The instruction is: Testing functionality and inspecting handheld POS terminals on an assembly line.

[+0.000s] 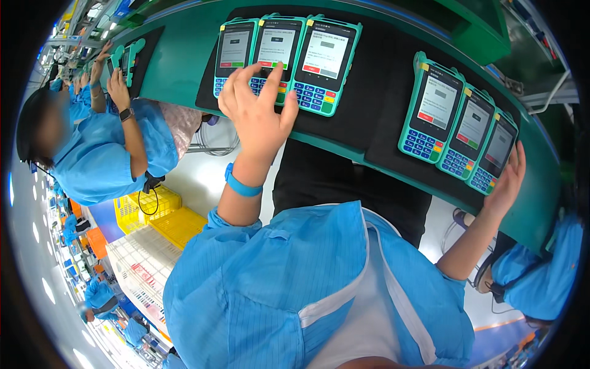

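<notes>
Three teal card payment terminals with lit screens and keypads lie side by side on a black mat: a left one (233,52), a middle one (275,46) and a right one (324,55). My left hand (255,107), fingers spread, reaches over the first two, its index fingertip at the lower screen of the middle one. Another three terminals lie to the right: one nearest the middle (435,101), a second (470,123) and an outer one (499,144) with a darker screen. Along that outer terminal's right edge rests my right hand (507,181), fingers stretched out; its thumb is hard to make out.
The black mats (384,86) lie on a green bench (175,67). A green bin (461,27) stands beyond the bench. At left, a co-worker in blue (110,147) handles teal devices; yellow crates (147,206) stand behind. Another person's blue sleeve (541,270) shows at right.
</notes>
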Motion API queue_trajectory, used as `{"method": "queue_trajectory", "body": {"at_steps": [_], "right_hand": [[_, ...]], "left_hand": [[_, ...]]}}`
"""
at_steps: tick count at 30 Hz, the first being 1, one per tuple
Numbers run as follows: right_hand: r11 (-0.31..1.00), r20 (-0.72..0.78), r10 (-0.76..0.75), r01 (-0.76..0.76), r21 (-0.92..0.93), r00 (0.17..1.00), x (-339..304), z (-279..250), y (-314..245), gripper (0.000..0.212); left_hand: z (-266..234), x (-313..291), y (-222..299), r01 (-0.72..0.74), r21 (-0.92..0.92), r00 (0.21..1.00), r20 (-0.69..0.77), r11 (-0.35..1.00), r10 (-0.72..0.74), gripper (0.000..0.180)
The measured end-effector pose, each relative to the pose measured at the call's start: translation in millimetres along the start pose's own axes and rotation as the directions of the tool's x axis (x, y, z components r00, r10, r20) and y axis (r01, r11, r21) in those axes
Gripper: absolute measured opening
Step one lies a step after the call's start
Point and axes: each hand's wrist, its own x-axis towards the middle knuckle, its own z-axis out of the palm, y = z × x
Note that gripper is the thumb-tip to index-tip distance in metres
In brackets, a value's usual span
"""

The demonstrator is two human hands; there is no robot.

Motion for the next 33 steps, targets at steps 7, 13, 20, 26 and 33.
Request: {"method": "queue_trajectory", "body": {"at_steps": [7,13,20,26,33], "right_hand": [[1.0,-0.015,0.008,-0.008,0.015,1.0,0.8,-0.3,0.0,0.057],[1.0,-0.019,0.018,-0.018,0.019,1.0,0.5,1.4,-0.2,0.057],[1.0,-0.001,0.013,-0.013,-0.002,1.0,0.2,0.4,-1.1,0.057],[0.999,-0.002,0.032,-0.032,0.01,0.999,0.0,-0.3,-0.1,0.056],[1.0,-0.001,0.023,-0.023,0.001,1.0,1.5,-2.8,3.6,0.056]], "left_hand": [[-1.6,6.9,5.1,-0.02,-0.095,1.0,0.018,0.995,0.022,0.039],[-2.0,10.5,32.1,-0.082,-0.192,0.995,0.041,0.978,0.091,0.039],[-0.1,13.0,35.5,-0.058,-0.142,0.992,0.103,0.988,0.073,0.037],[-6.8,8.6,11.5,-0.018,-0.091,0.999,0.03,0.996,0.021,0.038],[-2.4,-0.9,-35.4,0.13,0.19,0.991,-0.036,0.973,-0.125,0.036]]}}
